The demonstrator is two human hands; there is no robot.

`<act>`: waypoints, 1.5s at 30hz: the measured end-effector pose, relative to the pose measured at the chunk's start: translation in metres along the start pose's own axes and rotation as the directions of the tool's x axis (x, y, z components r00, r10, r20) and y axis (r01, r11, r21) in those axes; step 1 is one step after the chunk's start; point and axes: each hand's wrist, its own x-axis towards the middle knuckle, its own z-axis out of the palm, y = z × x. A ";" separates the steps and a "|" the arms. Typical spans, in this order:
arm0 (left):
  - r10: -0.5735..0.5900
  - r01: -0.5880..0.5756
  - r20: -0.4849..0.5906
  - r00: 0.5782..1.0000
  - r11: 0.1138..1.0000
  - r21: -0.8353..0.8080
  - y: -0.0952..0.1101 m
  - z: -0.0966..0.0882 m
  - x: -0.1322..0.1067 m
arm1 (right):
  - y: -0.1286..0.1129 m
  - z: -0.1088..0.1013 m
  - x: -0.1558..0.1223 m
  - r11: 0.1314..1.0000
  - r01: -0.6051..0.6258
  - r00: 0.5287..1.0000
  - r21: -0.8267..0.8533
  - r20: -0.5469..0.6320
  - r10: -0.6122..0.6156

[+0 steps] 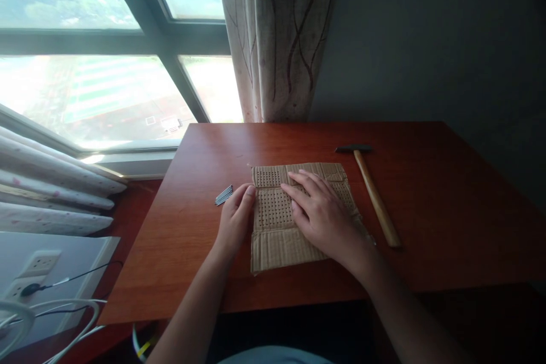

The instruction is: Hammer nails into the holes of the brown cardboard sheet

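A flat piece of brown cardboard (pixel 273 239), punched with rows of small holes, lies on the reddish wooden table (pixel 447 210). My right hand (pixel 322 213) rests flat on it, fingers stretched out and slightly spread. My left hand (pixel 235 217) sits at the cardboard's left edge with its fingers curled loosely against that edge; I cannot see anything inside them. A small bundle of metal nails (pixel 224 195) lies just left of that hand. A hammer (pixel 375 196) with a wooden handle lies to the right of the cardboard, its head pointing away from me.
A patterned curtain (pixel 281 40) hangs behind the table beside a large window (pixel 98 68). Folded curtain fabric, a wall socket (pixel 40 264) and white and black cables are at the lower left. A dark wall stands at the right.
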 end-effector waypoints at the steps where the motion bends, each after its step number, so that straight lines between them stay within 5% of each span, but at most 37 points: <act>1: 0.018 -0.017 -0.020 1.000 1.000 0.016 0.001 -0.003 0.001 | 0.000 0.000 0.000 1.000 -0.002 1.000 0.001 0.001 0.002; 5: 0.147 -0.092 -0.173 0.974 0.952 0.292 0.007 -0.028 0.003 | 0.000 -0.001 0.000 1.000 0.003 1.000 0.007 0.000 -0.003; 9: 0.328 -0.146 -0.072 0.942 0.594 0.791 0.007 -0.059 0.001 | 0.000 -0.001 0.000 1.000 0.010 1.000 0.011 0.003 -0.010; 13: 0.256 -0.118 0.041 0.966 0.295 0.948 0.003 -0.075 -0.005 | 0.000 0.000 -0.001 1.000 0.010 1.000 0.007 -0.003 -0.010; 17: 0.177 -0.080 0.058 0.982 0.123 0.989 0.003 -0.073 -0.008 | -0.001 -0.001 -0.001 1.000 0.002 1.000 0.011 0.003 -0.002; 28: 0.111 -0.068 0.068 0.992 -0.005 0.998 0.011 -0.066 -0.002 | 0.000 0.000 -0.001 1.000 0.003 1.000 0.009 -0.006 -0.003; 38: 0.068 -0.079 0.081 0.994 -0.027 0.997 0.014 -0.063 0.000 | -0.001 -0.001 -0.001 1.000 0.001 1.000 0.021 -0.003 -0.001; 45: 0.031 -0.192 0.195 0.980 -0.080 0.978 0.012 -0.062 0.004 | -0.001 0.000 -0.001 1.000 -0.001 1.000 0.011 -0.006 0.001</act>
